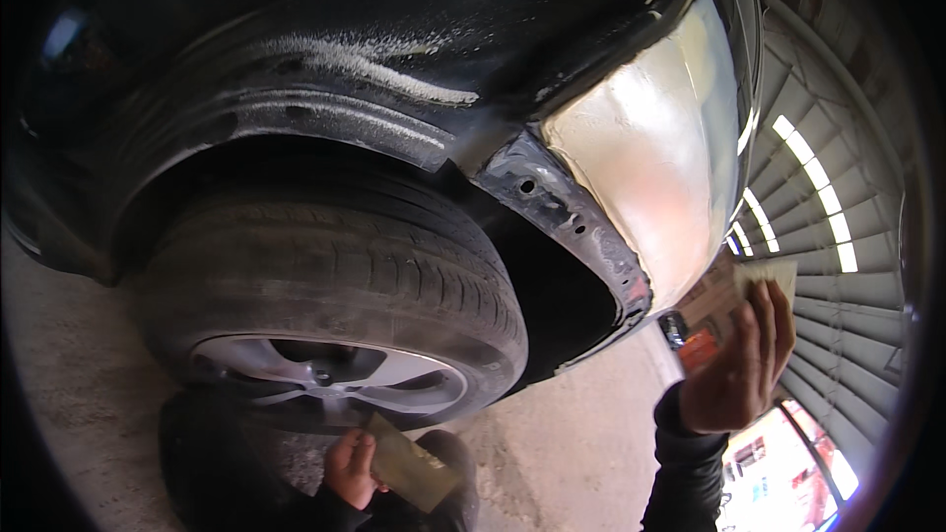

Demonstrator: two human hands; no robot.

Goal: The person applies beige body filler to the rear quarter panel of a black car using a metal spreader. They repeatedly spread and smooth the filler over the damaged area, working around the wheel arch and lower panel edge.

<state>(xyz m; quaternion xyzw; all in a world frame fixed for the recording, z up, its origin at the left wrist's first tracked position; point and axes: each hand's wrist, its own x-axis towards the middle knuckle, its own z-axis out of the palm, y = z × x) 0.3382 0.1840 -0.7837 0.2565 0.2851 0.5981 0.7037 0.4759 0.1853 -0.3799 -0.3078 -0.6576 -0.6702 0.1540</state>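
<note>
Low in the middle, my left hand (353,468) is closed on one end of a flat, stiff-looking olive-yellow plate (412,468), which has a pale smear along its upper right side. The plate is held beside the car wheel (330,374), over my knee. My right hand (734,369) is raised at the right, its fingers bent together against a thin, pale yellow square piece (781,281). My thumb is hidden. Just left of and above that hand curves the car's corner panel (641,148), coated pale cream with a pinkish patch; hand and panel look apart.
The dark fender (365,69) carries whitish dusty scuffs above the wheel arch. A bare bracket (552,192) with holes borders a dark gap behind the tire (345,256). Concrete floor (552,453) lies below. A ribbed grey shutter-like wall (838,315) and a bright opening stand right.
</note>
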